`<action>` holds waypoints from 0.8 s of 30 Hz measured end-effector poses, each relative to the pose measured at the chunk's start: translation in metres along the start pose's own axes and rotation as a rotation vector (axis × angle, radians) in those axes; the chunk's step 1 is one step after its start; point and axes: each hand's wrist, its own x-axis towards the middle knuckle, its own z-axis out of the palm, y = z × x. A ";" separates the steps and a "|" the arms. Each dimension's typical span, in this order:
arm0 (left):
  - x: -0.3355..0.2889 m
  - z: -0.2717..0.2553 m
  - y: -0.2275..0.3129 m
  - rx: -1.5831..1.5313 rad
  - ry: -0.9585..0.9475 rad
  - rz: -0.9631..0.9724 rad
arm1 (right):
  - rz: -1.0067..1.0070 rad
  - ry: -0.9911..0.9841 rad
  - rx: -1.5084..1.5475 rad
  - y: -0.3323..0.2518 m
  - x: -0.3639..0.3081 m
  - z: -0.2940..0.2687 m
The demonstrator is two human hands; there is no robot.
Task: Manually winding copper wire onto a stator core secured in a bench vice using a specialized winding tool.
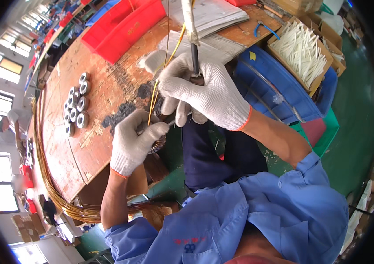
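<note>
My left hand (135,140), in a white knit glove, is closed with thumb and fingers together beside a copper-wound coil (159,144), which shows partly below the thumb. A yellow wire (153,99) runs down from above and meets the fingers of this hand. To its right and higher up, my gloved right hand (207,90) is wrapped round a black rod-like tool (194,57). A white wrapped cable (188,20) leads upward from that tool. The lower fingers of both hands come close together, and what lies between them is mostly hidden.
Several grey metal rings (81,103) stand on the worn wooden table (99,154). Beyond are a red bin (125,31) and papers (218,17). A blue tub (266,83) and a box of white strips (299,53) stand right. Bundled copper wire (50,189) curves round the left edge.
</note>
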 end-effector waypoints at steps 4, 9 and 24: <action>-0.016 0.008 -0.014 -0.195 0.011 -0.020 | 0.004 0.016 -0.032 0.008 0.004 0.025; -0.028 0.002 -0.030 -0.013 0.049 0.086 | 0.058 -0.059 -0.035 0.011 0.015 0.028; 0.021 -0.024 -0.052 -0.522 0.212 0.017 | -0.283 0.174 -0.325 -0.018 0.100 -0.033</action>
